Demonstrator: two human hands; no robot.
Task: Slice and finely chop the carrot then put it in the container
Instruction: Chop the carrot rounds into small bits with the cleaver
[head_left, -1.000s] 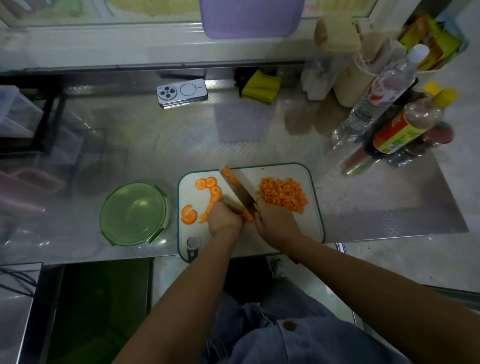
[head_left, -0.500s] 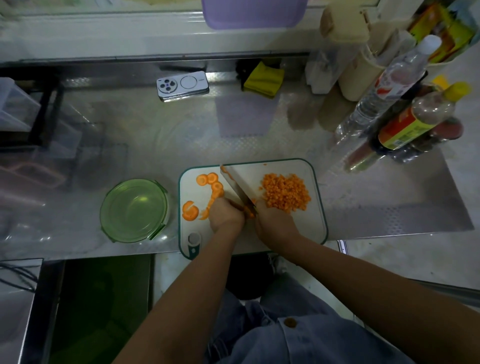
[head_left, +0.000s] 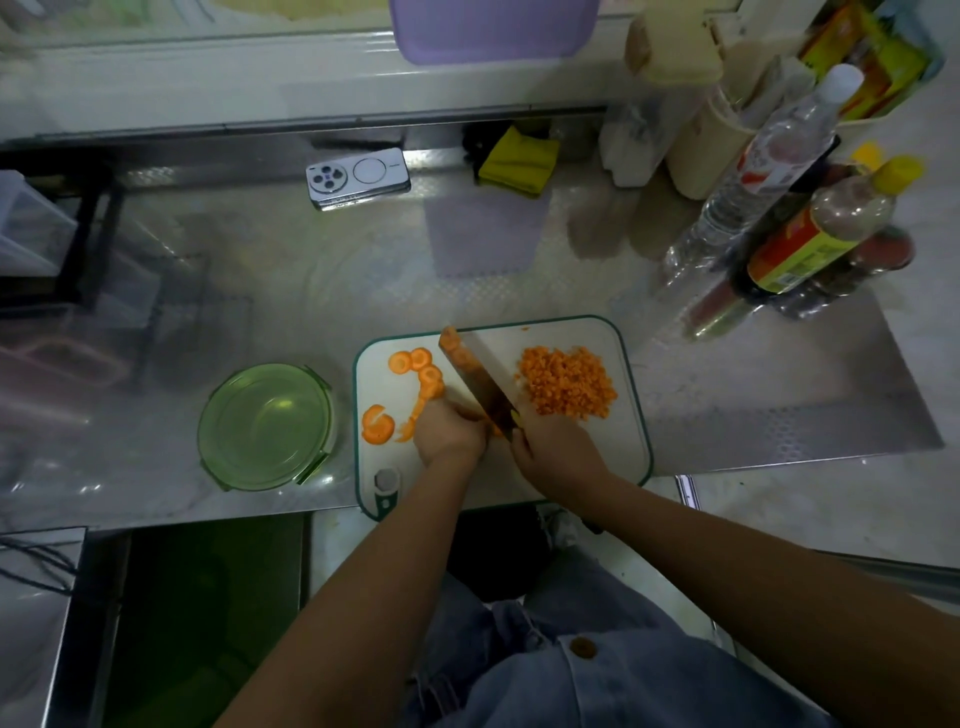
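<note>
Head cam: I see R hand (head_left: 556, 447) wrapped round knife (head_left: 483, 379) handle, blade pointing 11 o'clock across cutting board (head_left: 626, 447). L hand (head_left: 449, 428) curls over carrot slices (head_left: 431, 376) beside blade. Chopped carrot (head_left: 569, 382) at board's 2 o'clock; green container (head_left: 265, 426) at 9 o'clock.

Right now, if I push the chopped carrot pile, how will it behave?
The chopped carrot pile is loose small bits, so it likely scatters, not slides whole. Some probably cling to the knife; orange shows on its blade.
</note>
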